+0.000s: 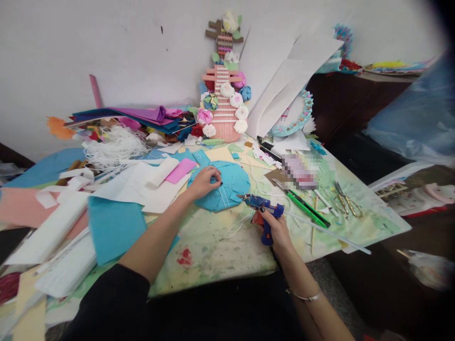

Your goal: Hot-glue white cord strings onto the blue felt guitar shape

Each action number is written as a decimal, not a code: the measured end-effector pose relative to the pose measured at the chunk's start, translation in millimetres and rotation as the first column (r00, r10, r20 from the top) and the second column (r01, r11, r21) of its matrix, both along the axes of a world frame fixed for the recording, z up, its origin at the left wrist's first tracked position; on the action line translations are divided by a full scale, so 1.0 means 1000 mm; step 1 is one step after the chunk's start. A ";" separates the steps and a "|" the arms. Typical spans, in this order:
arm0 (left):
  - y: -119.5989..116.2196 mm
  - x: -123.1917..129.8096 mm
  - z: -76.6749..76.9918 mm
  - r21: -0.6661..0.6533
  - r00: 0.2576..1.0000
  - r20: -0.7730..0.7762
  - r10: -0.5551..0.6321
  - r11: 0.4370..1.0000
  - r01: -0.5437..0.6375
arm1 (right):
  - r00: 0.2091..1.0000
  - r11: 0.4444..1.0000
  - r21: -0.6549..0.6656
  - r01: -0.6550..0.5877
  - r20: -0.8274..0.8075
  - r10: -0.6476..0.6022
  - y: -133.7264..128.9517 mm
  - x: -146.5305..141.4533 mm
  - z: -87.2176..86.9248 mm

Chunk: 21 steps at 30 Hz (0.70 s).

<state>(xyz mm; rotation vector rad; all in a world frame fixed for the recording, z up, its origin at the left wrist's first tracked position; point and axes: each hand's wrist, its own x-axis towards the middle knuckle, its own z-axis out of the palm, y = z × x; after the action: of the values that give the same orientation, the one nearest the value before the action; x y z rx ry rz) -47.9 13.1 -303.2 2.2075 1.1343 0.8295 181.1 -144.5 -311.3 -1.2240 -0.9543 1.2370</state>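
My left hand point(206, 182) rests over a round piece covered in crinkled blue paper point(236, 177). Its thumb and forefinger are pinched together at the upper end of thin white string point(223, 198), which runs down the blue surface in two lines. My right hand point(277, 225) is wrapped round the handle of a blue glue gun point(265, 203), a clear glue stick point(334, 233) poking out of its back. The gun's nozzle points left at the right edge of the blue piece; whether it touches is hard to tell.
Behind stands a pink paper instrument point(223, 125) with paper flowers. White string point(113, 149) and paper sheets point(117, 227) pile up on the left. A green utility knife point(307, 208), scissors point(344, 201) and a blurred-out item point(300, 171) lie right, near the table's edge point(398, 225).
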 end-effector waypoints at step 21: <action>0.012 0.005 0.014 -0.244 0.999 -0.045 0.020 0.969 -0.030 | 0.976 0.993 0.021 0.119 -0.186 -0.114 -0.008 0.002 -0.003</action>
<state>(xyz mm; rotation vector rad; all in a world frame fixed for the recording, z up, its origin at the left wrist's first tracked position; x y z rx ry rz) -43.0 25.5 -288.9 2.0190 1.2170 0.6180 183.1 -152.0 -314.5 -1.1034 -0.7535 1.2143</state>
